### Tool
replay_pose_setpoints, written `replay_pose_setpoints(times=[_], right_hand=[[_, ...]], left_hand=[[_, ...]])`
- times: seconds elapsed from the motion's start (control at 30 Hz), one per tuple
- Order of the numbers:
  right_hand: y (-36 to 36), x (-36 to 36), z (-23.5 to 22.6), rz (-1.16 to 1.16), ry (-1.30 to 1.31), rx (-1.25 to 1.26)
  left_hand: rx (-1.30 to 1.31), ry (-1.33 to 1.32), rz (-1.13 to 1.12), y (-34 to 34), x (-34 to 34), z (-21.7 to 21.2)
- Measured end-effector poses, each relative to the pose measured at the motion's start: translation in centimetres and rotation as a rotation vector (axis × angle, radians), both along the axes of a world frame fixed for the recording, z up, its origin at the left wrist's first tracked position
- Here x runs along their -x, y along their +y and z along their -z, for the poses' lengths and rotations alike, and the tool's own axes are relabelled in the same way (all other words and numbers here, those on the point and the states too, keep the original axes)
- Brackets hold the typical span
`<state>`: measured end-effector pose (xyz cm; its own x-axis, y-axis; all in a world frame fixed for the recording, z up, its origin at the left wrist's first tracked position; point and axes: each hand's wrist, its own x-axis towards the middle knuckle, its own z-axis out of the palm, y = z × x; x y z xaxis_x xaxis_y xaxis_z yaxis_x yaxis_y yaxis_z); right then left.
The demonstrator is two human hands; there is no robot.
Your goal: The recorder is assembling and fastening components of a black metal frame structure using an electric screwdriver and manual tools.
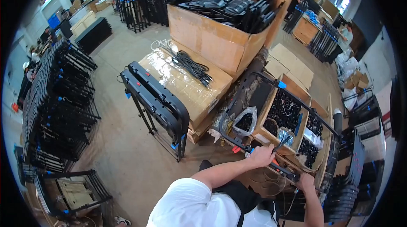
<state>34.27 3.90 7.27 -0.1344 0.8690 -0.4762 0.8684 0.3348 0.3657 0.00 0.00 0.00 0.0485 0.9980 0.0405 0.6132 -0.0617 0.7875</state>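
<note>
My left hand [262, 155] is closed, with a bunch of thin dark strips [281, 142] fanning out past its fingers. Just below and to the right, my right hand [306, 181] is wrapped around the near end of a black tubular frame [311, 111]. This frame carries blue pieces and lies across wooden boxes of parts. Red pieces [236, 149] show on its near bar, left of my left hand. Under the frame, an open wooden box [265, 114] holds many small black parts. A clear plastic bag [251, 121] of dark parts sits beside the box.
A folded black frame [157, 95] stands at left of centre. Behind it, a taped carton [159, 68] bears coiled black cables [190, 66]. A big carton [207, 34] is full of black plastic covers. Rows of black frames [55, 104] line the left. Other people work farther back.
</note>
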Motion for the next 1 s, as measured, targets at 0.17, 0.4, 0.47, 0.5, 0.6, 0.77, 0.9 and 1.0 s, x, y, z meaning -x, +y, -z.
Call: replay_pose_setpoints(times=[0.17, 0.4, 0.47, 0.5, 0.6, 0.77, 0.9, 1.0], right_hand=[[1.0, 1.9, 3.5, 0.045, 0.082, -0.084], [-0.6, 0.0, 1.5, -0.103, 0.181, -0.181], [2.2, 0.5, 1.1, -0.175, -0.067, 0.008], [3.5, 2.2, 0.8, -0.042, -0.086, 0.043], [2.2, 2.9, 0.2, -0.127, 0.193, -0.074], [1.5, 0.4, 2.2, 0.065, 0.145, -0.075], [1.2, 5.1, -0.9, 0.168, 0.23, -0.135], [0.8, 3.7, -1.3, 0.072, 0.007, 0.122]], left_hand=[[-0.082, -0.021, -0.037, 1.2, 2.2, 1.4], [0.066, -0.005, 0.035, 1.1, 0.4, -0.3], [0.072, 0.029, 0.002, 1.9, 1.3, -0.8], [0.05, 0.004, -0.021, 2.1, 1.7, -0.7], [-0.002, 0.02, -0.004, 2.4, 1.3, -0.5], [0.024, -0.011, 0.041, 2.9, 1.0, -0.1], [0.054, -0.034, 0.04, 2.3, 1.2, 0.0], [0.063, -0.037, 0.055, 2.6, 1.4, 0.0]])
